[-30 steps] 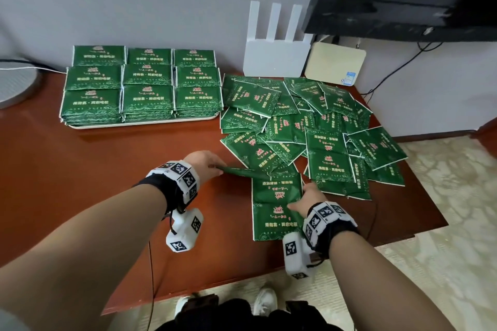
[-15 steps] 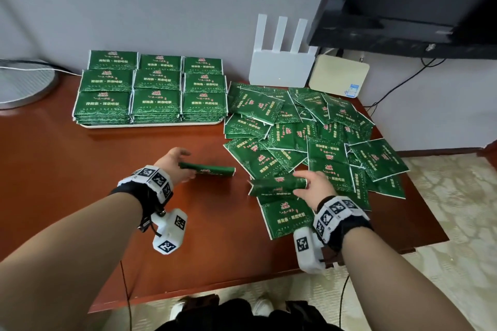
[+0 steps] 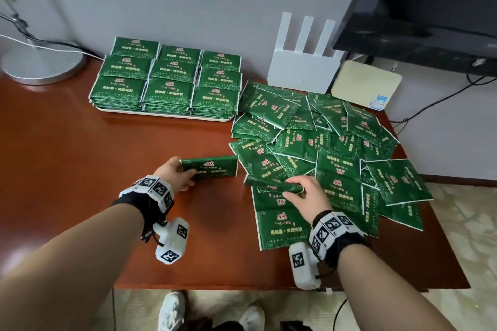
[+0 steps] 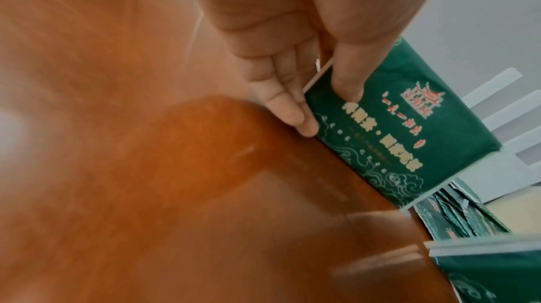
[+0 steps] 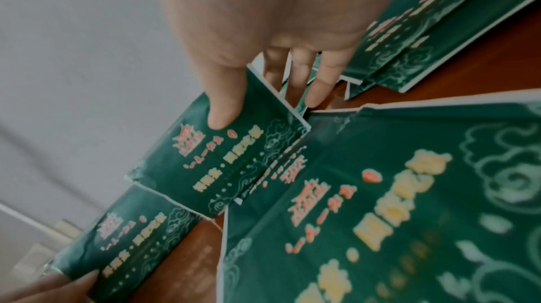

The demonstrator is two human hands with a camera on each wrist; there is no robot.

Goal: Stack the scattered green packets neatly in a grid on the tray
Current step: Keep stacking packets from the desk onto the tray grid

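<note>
Our left hand (image 3: 174, 175) pinches 1 green packet (image 3: 212, 170), long axis left-right; the tray (image 3: 161, 113) lies beyond it, nearer this hand. Our right hand (image 3: 304, 191) grips a second packet (image 3: 269, 184) over the scattered pile (image 3: 336, 142).

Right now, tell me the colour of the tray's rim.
White or cream tray rim, best seen in the head view.
</note>
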